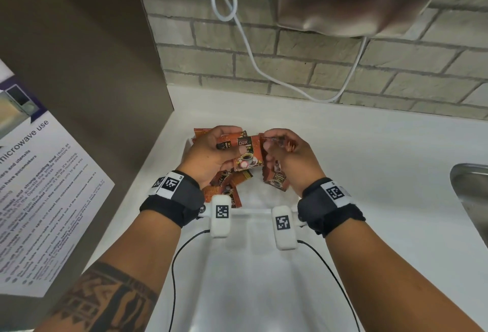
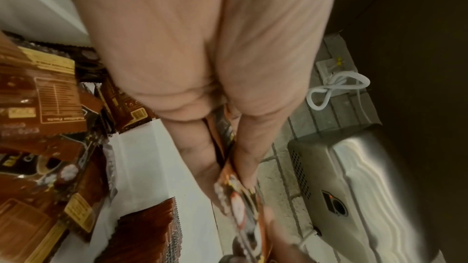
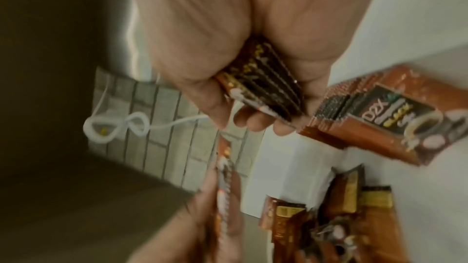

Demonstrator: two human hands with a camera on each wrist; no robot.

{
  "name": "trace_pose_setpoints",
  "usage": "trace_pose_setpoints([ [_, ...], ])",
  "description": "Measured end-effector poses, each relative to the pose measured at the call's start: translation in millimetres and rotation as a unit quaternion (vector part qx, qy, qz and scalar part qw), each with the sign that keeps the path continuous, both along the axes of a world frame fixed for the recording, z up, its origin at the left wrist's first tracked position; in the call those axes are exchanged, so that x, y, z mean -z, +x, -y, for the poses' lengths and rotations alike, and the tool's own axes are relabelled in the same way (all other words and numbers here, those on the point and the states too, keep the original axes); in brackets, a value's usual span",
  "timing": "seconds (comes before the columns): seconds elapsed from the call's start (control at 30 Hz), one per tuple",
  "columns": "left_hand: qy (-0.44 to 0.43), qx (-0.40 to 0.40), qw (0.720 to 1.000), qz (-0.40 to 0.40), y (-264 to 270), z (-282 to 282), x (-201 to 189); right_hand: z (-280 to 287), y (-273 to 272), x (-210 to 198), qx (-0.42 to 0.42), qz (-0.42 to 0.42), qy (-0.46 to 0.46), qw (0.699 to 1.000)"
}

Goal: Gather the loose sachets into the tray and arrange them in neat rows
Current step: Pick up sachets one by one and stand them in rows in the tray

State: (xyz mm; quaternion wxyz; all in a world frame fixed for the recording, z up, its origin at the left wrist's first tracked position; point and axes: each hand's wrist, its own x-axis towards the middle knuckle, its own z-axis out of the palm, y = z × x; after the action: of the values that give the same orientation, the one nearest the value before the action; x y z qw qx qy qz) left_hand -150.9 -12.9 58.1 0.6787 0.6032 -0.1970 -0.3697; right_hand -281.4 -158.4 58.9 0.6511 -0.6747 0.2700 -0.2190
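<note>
Both hands grip sachets: left hand (image 1: 208, 153) "D2X" sachet (image 1: 247, 156), right hand (image 1: 289, 158) stack (image 3: 266, 85).

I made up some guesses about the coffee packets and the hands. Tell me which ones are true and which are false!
1. Both hands hold sachets. True: the left hand grips one sachet, and the right hand grips a stack of sachets.
2. The sachets in the tray lie in neat rows. False: the loose sachets lie jumbled.
3. A white cable hangs on the brick wall. True.
4. The sachets are blue. False: they are orange-brown.
</note>
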Motion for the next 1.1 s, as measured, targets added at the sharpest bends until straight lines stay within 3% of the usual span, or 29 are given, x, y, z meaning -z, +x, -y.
trace_pose_setpoints([
  [0.07,0.010,0.011,1.000,0.024,-1,0,0,0,2,0,-0.027,0.006,0.096,0.995],
  [0.2,0.003,0.013,0.998,0.060,-5,6,-1,-5,8,2,-0.102,-0.001,0.111,0.989],
  [0.3,0.002,-0.003,0.999,0.042,-4,10,0,-3,8,0,-0.097,0.008,0.122,0.988],
  [0.43,0.036,-0.043,0.993,0.105,6,8,3,4,4,-4,-0.091,0.031,0.177,0.979],
  [0.6,0.019,-0.074,0.992,0.095,16,7,3,13,2,-6,-0.092,0.047,0.209,0.972],
  [0.77,0.016,0.014,0.986,0.164,17,4,-7,19,6,-7,-0.040,0.014,0.183,0.982],
  [0.87,0.034,0.079,0.971,0.221,9,11,-20,19,8,-19,-0.113,-0.035,0.130,0.984],
  [0.97,0.027,0.086,0.960,0.267,2,20,-26,15,9,-29,-0.223,-0.071,0.111,0.966],
  [1.1,0.024,0.046,0.956,0.290,-8,26,-30,16,6,-30,-0.211,-0.055,0.187,0.958],
])
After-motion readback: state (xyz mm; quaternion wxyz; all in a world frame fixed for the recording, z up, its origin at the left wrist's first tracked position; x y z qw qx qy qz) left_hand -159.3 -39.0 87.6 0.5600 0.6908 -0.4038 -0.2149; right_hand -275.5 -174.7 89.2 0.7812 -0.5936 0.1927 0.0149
